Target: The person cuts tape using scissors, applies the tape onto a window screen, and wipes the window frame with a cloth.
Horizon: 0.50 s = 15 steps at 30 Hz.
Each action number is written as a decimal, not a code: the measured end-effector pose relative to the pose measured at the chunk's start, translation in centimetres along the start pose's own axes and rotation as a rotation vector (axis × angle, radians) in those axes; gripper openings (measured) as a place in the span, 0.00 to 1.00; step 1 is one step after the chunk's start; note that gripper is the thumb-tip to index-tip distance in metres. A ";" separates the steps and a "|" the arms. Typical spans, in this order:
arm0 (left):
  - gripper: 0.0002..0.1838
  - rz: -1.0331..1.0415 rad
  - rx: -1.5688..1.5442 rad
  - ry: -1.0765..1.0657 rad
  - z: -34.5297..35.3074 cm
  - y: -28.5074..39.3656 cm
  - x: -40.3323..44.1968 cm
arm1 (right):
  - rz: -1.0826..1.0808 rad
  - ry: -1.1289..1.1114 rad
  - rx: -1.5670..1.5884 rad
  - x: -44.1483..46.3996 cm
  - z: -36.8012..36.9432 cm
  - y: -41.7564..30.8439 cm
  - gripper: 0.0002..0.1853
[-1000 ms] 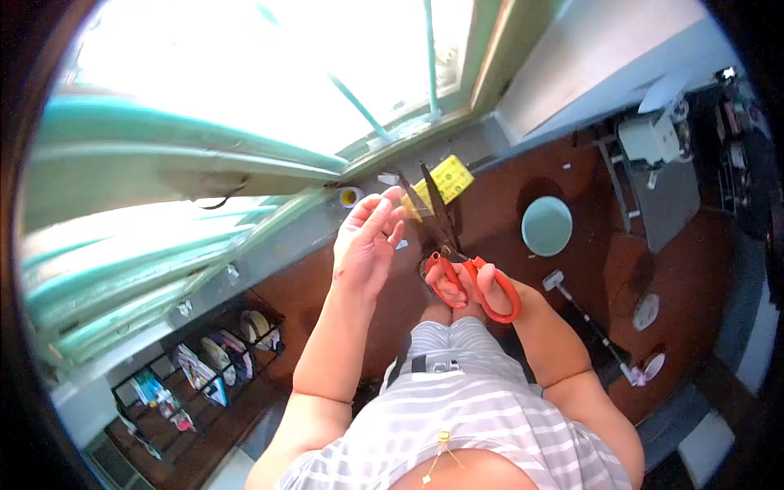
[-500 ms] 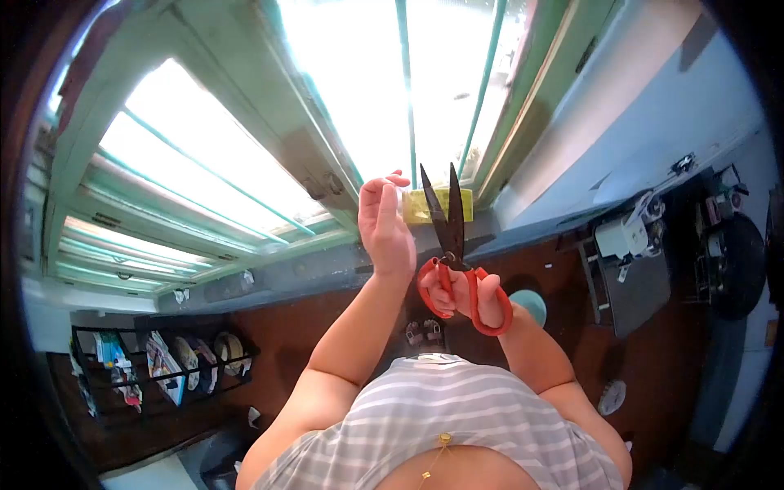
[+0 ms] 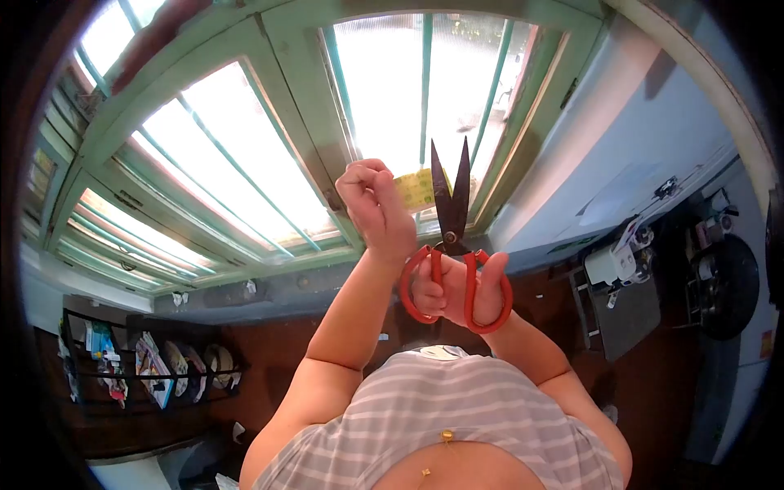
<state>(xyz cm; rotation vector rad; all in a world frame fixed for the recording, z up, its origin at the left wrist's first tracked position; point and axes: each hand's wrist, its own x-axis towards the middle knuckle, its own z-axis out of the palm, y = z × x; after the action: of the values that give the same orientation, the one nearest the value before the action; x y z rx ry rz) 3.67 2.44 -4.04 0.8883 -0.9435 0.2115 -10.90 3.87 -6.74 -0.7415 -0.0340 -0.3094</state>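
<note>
Okay, from here the left hand (image 3: 376,208) pinches the yellow strip (image 3: 414,189) beside the parted blades of red-handled scissors (image 3: 451,238), right hand (image 3: 457,287) gripping their loops; best hold it taut, square-on.

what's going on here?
Someone in a striped shirt is at a barred window with scissors and a yellow strip. The right hand holds the red-handled scissors, blades open and pointing up toward the window. The left hand grips one end of the yellow strip, which reaches across to the blades. From this angle, I can't tell whether it sits between them or just behind.
</note>
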 end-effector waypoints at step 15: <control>0.01 -0.427 -0.139 -0.249 -3.0 4.1 1.6 | 0.030 -0.050 0.053 -0.9 -0.1 -0.6 0.51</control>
<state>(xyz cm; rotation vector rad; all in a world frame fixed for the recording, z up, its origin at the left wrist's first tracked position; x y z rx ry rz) 4.34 6.99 -1.34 0.9786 -0.9600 -0.3337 -11.97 3.61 -6.59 -0.6967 -0.0779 -0.2602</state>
